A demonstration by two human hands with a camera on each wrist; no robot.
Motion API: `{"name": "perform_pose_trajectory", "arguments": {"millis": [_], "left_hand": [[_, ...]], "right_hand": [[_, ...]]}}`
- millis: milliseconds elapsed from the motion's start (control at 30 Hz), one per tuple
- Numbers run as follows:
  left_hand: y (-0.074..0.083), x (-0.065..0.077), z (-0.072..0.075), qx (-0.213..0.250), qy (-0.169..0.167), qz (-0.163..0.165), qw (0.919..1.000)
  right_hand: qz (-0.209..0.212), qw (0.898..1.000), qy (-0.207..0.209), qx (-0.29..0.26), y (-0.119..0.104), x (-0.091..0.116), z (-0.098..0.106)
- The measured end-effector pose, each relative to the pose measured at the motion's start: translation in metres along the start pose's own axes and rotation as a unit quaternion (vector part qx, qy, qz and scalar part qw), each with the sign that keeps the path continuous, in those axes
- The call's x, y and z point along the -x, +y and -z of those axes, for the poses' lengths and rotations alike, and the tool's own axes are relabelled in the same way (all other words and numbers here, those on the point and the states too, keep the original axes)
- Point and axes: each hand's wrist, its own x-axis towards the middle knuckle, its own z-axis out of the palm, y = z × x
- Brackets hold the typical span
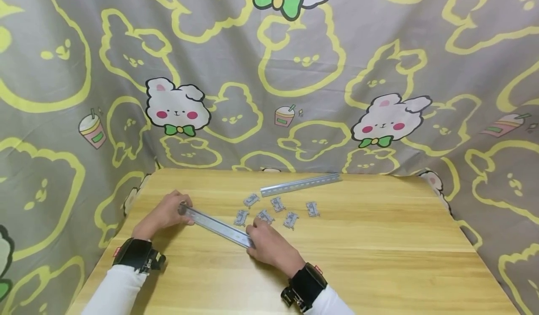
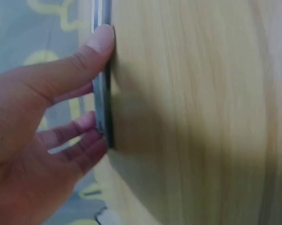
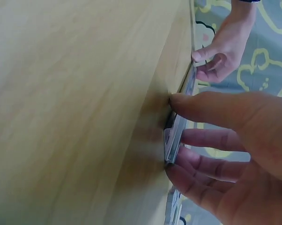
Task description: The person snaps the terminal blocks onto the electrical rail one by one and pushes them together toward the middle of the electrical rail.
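A silvery metal DIN rail (image 1: 216,226) lies at a slant on the table, held at both ends. My left hand (image 1: 170,209) grips its far left end, the thumb along the near edge and the fingertips at the other edge in the left wrist view. At the near right end, my right hand (image 1: 271,245) pinches the rail between thumb and fingers. In the right wrist view the rail's open end profile (image 3: 170,140) shows between the thumb and fingers, close against the wood. Just beyond the right hand lies a small grey terminal block (image 1: 265,216), partly hidden by it.
Several more grey terminal blocks (image 1: 290,220) lie scattered past the rail, one (image 1: 312,208) off to the right. Behind them a second slotted DIN rail (image 1: 301,185) lies near the back edge. Patterned grey cloth (image 1: 244,71) surrounds the wooden table (image 1: 379,259) at the back and sides.
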Motion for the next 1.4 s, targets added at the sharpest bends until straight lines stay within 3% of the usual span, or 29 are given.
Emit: {"name": "perform_pose_trajectory", "arguments": {"millis": [200,367,667,833,1167,1400], "left_hand": [[0.025,0.004,-0.006,-0.010,-0.002,-0.024,0.9997],[0.049,0.010,-0.015,-0.005,-0.022,-0.046,0.9987],[0.103,0.007,-0.033,0.005,-0.060,-0.016,0.9980],[0.126,0.005,-0.040,0.003,-0.066,-0.039,0.9971],[0.146,-0.001,-0.053,-0.011,-0.072,-0.082,0.9940],[0.152,-0.003,-0.053,-0.012,-0.076,-0.069,0.9947]], "right_hand": [[0.006,1.000,-0.006,0.023,0.016,0.016,0.010],[0.016,1.000,-0.014,0.021,0.031,0.036,0.022],[-0.009,0.999,-0.024,-0.021,0.069,0.070,0.043],[-0.025,0.999,-0.028,-0.030,0.087,0.084,0.051],[-0.043,0.998,-0.034,-0.041,0.114,0.095,0.064],[-0.051,0.997,-0.030,-0.051,0.120,0.097,0.064]]}}
